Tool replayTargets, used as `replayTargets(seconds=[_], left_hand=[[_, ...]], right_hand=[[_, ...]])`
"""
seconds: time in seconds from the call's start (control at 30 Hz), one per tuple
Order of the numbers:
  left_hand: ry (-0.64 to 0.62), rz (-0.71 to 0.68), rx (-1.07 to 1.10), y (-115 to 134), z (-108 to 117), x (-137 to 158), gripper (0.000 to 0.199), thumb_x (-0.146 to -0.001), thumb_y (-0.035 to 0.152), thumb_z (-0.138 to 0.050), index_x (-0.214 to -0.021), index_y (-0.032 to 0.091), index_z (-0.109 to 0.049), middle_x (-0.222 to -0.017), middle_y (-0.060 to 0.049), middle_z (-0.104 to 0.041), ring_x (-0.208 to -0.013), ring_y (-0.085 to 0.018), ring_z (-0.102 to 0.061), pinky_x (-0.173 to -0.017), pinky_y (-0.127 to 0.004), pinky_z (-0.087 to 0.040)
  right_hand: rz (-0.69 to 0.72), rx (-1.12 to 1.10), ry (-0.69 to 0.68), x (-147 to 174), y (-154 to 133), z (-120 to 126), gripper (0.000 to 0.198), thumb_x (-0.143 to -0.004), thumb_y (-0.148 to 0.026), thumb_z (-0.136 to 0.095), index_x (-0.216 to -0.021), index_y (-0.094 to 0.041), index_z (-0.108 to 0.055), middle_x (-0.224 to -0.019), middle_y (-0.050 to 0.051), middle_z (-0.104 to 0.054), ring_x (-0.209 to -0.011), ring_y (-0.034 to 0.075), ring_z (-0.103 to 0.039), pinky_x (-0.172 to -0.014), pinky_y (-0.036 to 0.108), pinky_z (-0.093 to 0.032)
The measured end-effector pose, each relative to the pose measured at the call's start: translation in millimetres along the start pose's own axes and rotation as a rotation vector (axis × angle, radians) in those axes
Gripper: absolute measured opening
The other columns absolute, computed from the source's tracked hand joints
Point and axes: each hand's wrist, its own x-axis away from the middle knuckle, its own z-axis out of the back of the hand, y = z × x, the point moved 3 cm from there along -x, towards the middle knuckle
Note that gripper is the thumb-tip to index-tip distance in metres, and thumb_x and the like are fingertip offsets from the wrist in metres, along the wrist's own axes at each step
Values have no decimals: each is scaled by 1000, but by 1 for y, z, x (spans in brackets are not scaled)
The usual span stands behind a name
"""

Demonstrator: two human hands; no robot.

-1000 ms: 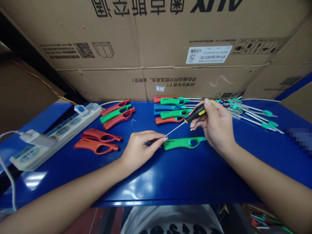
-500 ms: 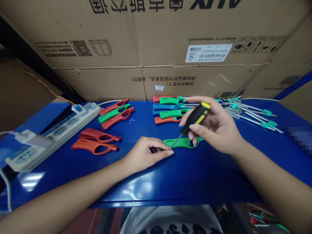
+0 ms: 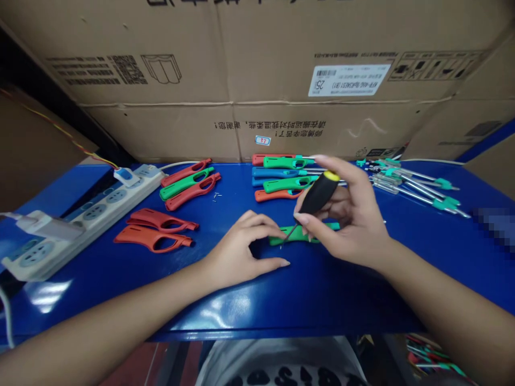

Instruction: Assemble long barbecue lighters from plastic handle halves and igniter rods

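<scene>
A black-and-yellow screwdriver (image 3: pixel 321 193) is held in my right hand (image 3: pixel 354 214), its handle tilted and its shaft slanting down to the left. The tip is at the butt end of a green lighter handle (image 3: pixel 300 234), which lies flat on the blue table and is partly hidden by my right fingers. Beside it my left hand (image 3: pixel 237 252) has thumb and fingers apart, with the index fingertip close to the screwdriver tip. A tiny bright piece, perhaps a screw (image 3: pixel 280 247), shows below the tip. Whether the fingertip touches the handle I cannot tell.
Red and green handle shells (image 3: pixel 187 185) lie at left, with orange-red shells (image 3: pixel 153 238) nearer me. Small screws (image 3: pixel 216 196) sit beside them. Several lighters (image 3: pixel 277 172) line the back. Metal rods (image 3: pixel 422 187) are piled at right. A power strip (image 3: pixel 92 214) runs along the left; a cardboard box (image 3: pixel 273 115) stands behind.
My left thumb and fingers have parted from their pinch at the screwdriver tip. The screwdriver handle has moved slightly left and down in my right hand. The view has shifted a little.
</scene>
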Motion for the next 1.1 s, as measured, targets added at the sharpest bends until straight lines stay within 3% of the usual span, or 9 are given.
replayTargets(seconds=[0.1,0.23,0.47,0.77,1.1], left_hand=[[19,10,-108,-6,3,-1,48,-80,36,-82,-123,18,-68,-117,-9,-71,-112,-25,-61,-101,-43,-48],[-12,5,-127,-14,-1,0,38,-88,27,-73,-123,16,-66,-116,-9,-73,-108,-23,-65,-98,-41,-51],[-22,-26,-100,-15,-6,0,38,-87,28,-76,-121,16,-67,-112,-7,-76,-102,-22,-67,-93,-40,-53],[-26,-67,-79,-15,-7,1,40,-86,28,-77,-122,16,-66,-110,-7,-75,-103,-23,-67,-94,-39,-52],[-37,-64,-68,-15,-7,2,37,-86,28,-77,-120,18,-67,-110,-6,-75,-102,-22,-67,-93,-40,-52]], right_hand=[[11,52,120,-1,5,0,69,-92,-27,-68,-150,-35,-31,-102,4,-68,-72,17,-72,-48,24,-60],[6,60,151,-1,10,-4,63,-95,-32,-64,-148,-35,-32,-104,5,-67,-73,17,-73,-47,22,-59],[11,46,115,3,12,-8,65,-92,-25,-67,-148,-34,-34,-99,4,-65,-69,16,-70,-49,25,-61],[26,89,74,6,8,-8,66,-91,-25,-68,-148,-34,-35,-136,11,-59,-84,18,-73,-56,27,-64],[107,89,52,7,6,-10,69,-89,-19,-69,-148,-36,-37,-131,8,-60,-85,18,-72,-57,29,-65]])
